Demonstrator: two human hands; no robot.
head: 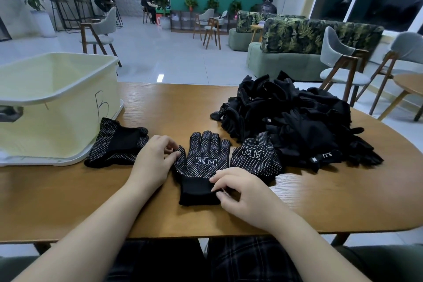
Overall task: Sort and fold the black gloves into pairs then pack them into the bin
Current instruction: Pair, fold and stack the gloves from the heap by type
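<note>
A black dotted glove (202, 162) lies flat on the wooden table (68, 194), palm up, fingers pointing away. My left hand (152, 160) pinches its thumb at the left side. My right hand (240, 190) pinches the right edge of its cuff. A second dotted glove (256, 158) lies just to its right, partly under the pile. A folded dotted pair (116, 144) sits to the left by the pale yellow bin (57, 119). A heap of black gloves (297, 121) fills the right side.
The bin marked "B" stands at the table's left edge, its inside mostly hidden. Chairs (338, 68) stand beyond the table's right end. Sofas, more chairs and several people are far back in the room.
</note>
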